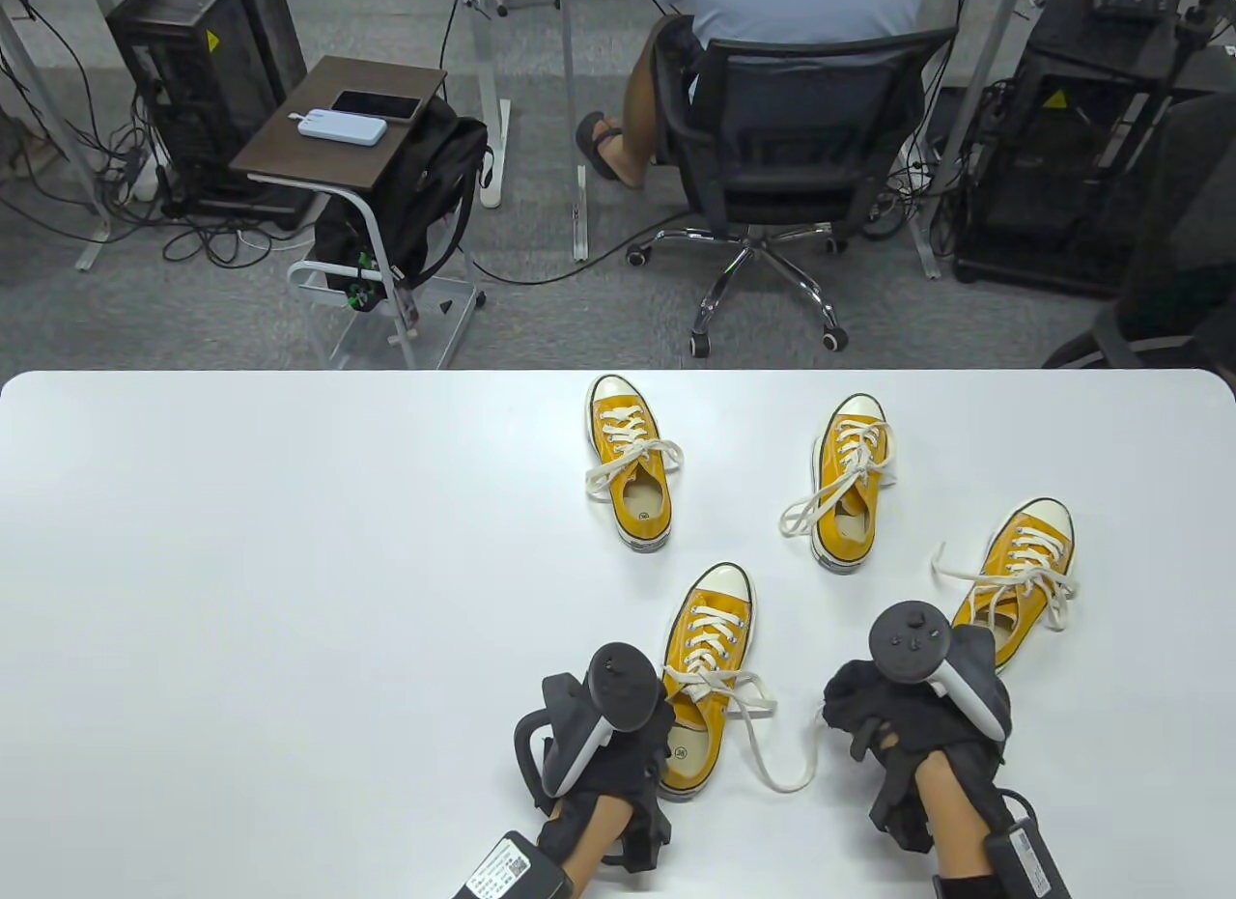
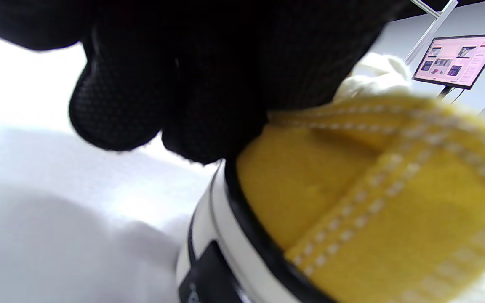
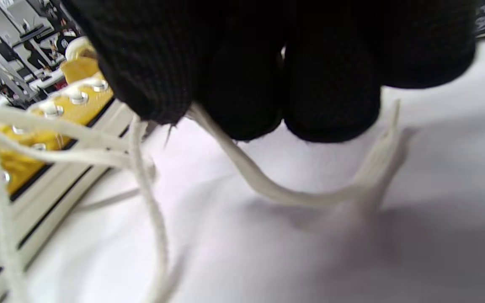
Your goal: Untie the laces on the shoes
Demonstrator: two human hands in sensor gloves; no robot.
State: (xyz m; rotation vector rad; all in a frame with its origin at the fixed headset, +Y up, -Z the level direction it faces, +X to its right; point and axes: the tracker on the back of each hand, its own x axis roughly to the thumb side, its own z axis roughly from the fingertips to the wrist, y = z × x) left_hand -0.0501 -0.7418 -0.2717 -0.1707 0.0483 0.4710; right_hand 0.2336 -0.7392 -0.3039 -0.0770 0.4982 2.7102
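Observation:
Several yellow canvas shoes with cream laces lie on the white table (image 1: 241,571). The nearest shoe (image 1: 710,648) is in front of me. My left hand (image 1: 642,744) grips its heel; in the left wrist view the gloved fingers (image 2: 175,84) curl over the yellow heel (image 2: 352,198). My right hand (image 1: 855,720) pinches the end of this shoe's lace (image 1: 782,778), which runs slack across the table from the bow. In the right wrist view the fingers (image 3: 242,75) pinch the cream lace (image 3: 267,189).
Three more yellow shoes lie farther back: one in the middle (image 1: 630,460), one right of it (image 1: 850,479), one at the right (image 1: 1024,571) behind my right hand. Beyond the table's far edge are an office chair (image 1: 772,165) with a seated person and a side table (image 1: 338,117).

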